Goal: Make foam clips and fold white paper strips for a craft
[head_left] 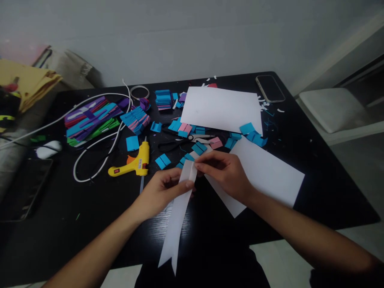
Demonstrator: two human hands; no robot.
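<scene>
A long white paper strip [177, 216] slants down towards the table's front edge, creased lengthwise, its lower end showing two points. Partway up, my left hand [163, 190] grips the strip, thumb on top and fingers behind. My right hand [226, 172] pinches the strip's upper right corner between thumb and fingertips. Just beyond the hands lie small folded blue paper pieces [163, 161], a pink piece [216, 142] and a pair of scissors [192, 139] with black handles, partly covered by paper.
White sheets [223, 108] [270, 172] lie behind and right. A yellow glue gun [139, 162], white cable [76, 160], bundled coloured strips [93, 120] and white mouse [48, 149] are left. A phone [270, 89] rests at the back right corner of the black table [90, 240].
</scene>
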